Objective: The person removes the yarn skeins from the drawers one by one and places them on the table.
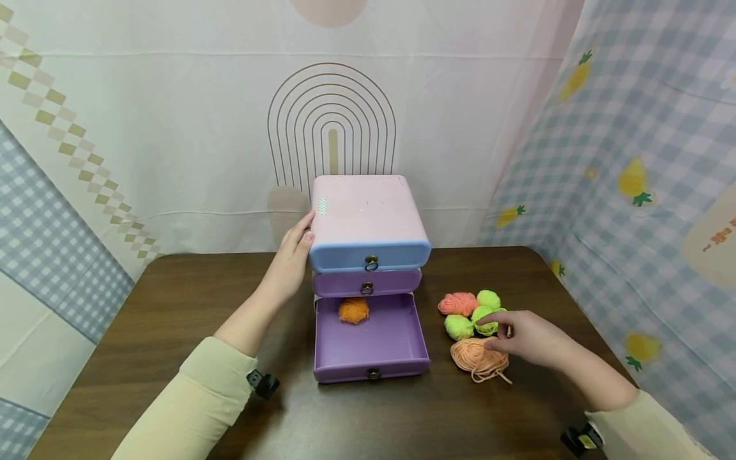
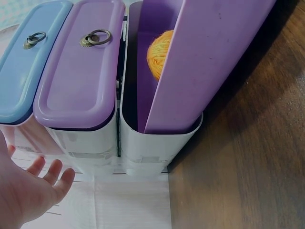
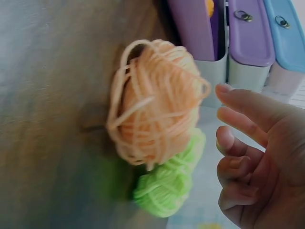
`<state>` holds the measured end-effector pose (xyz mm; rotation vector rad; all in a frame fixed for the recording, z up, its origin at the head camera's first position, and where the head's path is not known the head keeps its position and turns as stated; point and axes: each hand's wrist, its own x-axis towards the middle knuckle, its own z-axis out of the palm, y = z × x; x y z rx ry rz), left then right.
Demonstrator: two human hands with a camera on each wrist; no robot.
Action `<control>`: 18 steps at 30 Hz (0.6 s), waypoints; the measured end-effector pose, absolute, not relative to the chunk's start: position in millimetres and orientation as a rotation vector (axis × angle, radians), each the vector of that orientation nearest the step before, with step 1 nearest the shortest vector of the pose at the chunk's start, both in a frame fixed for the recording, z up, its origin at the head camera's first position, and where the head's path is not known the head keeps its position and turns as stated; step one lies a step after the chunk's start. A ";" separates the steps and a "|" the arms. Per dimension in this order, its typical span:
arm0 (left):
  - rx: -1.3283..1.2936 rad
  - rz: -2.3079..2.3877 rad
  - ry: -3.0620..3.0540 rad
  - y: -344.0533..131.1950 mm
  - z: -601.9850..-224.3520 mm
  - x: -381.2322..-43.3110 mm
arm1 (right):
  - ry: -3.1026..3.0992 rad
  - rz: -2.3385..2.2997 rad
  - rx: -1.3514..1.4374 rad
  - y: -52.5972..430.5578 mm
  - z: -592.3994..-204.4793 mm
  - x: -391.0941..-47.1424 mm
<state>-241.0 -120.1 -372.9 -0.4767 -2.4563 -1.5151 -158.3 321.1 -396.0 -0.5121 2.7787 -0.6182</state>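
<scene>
A small three-drawer cabinet stands on the table, its bottom drawer pulled out with an orange yarn ball at the back left. My left hand is against the cabinet's upper left side, fingers extended; the left wrist view shows them loosely bent. To the right lies a group of yarn balls: a peach one with a loose end, a coral one and several lime-green ones. Over the peach and green balls hovers my right hand, fingers loosely bent around nothing. In the right wrist view it appears apart from the peach ball.
The blue top drawer and purple middle drawer are closed, each with a ring pull. Behind the brown wooden table hangs a patterned cloth. A checked cloth hangs along the right side.
</scene>
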 end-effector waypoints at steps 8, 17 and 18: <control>-0.473 -1.508 -2.451 -120.3 -374.5 -241.8 | 2.668 -0.575 -0.497 314.4 -379.4 -164.2; -0.465 -1.512 -2.441 -120.3 -376.2 -243.3 | 2.535 -0.584 -0.508 320.2 -363.5 -165.1; -0.465 -1.512 -2.441 -120.3 -376.4 -243.3 | 2.549 -0.574 -0.512 320.3 -362.2 -165.6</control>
